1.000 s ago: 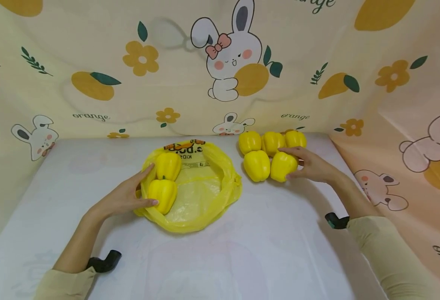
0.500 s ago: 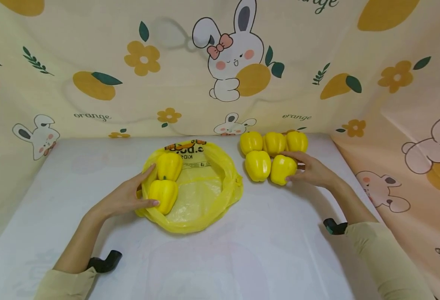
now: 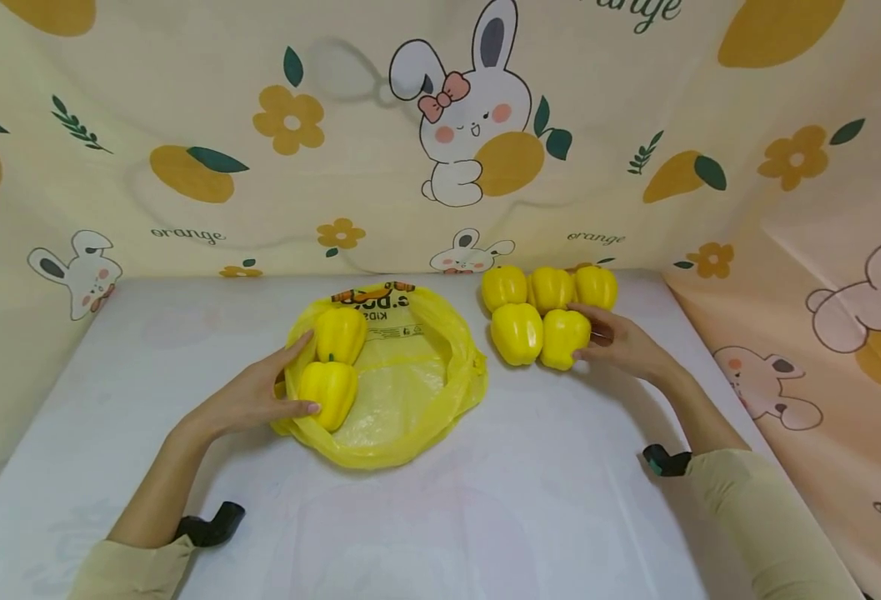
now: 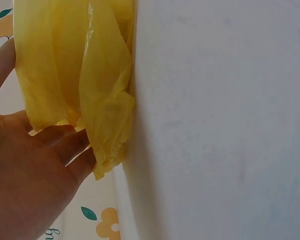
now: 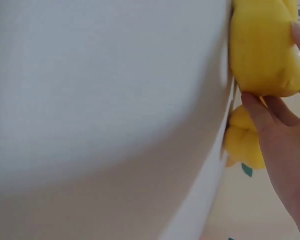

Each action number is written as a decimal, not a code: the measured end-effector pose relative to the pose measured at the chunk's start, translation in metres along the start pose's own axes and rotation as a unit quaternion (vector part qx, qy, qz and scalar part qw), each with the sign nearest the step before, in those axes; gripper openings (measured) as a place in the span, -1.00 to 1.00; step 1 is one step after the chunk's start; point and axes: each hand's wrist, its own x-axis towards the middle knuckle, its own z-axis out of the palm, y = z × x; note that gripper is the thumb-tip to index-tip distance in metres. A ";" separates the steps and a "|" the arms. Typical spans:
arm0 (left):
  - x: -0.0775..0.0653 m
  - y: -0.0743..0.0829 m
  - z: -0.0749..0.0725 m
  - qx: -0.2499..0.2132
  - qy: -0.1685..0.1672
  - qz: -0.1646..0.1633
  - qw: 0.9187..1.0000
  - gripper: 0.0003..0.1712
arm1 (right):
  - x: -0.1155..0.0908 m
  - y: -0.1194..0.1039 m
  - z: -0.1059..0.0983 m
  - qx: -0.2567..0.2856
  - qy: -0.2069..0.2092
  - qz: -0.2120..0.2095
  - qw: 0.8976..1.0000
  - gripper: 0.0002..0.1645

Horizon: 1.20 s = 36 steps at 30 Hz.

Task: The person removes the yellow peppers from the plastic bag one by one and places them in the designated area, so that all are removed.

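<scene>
Only head-view: peppers (image 3: 329, 395) inside bag (image 3: 371, 457)

White table (image 3: 560, 500) under yellow bag (image 3: 368, 456) and yellow bell peppers (image 3: 517, 333)

Carries the bag in the far half, lying low with mouth spread in a rough ring. Bears, just right of that, five peppers bunched close: three along the far edge, two in front. Looks faintly blotched.

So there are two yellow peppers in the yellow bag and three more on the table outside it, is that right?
Not quite: the head view shows five yellow peppers on the table outside the yellow bag, not three. The two peppers inside it are as you say.
</scene>
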 end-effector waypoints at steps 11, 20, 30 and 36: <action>-0.001 0.001 0.001 -0.001 0.001 0.001 1.000 0.26 | -0.002 0.003 0.009 0.040 0.018 0.010 0.999 0.00; -0.001 0.001 0.001 -0.001 0.000 0.000 1.000 0.26 | -0.002 -0.002 0.010 0.034 0.020 -0.005 0.999 0.01; -0.001 0.001 0.001 0.000 0.001 -0.004 1.000 0.27 | -0.002 -0.022 0.005 -0.003 0.072 -0.013 0.997 -0.04; -0.004 0.003 -0.001 -0.004 0.004 0.004 1.000 0.25 | 0.003 -0.040 0.007 -0.013 0.103 -0.067 0.992 -0.11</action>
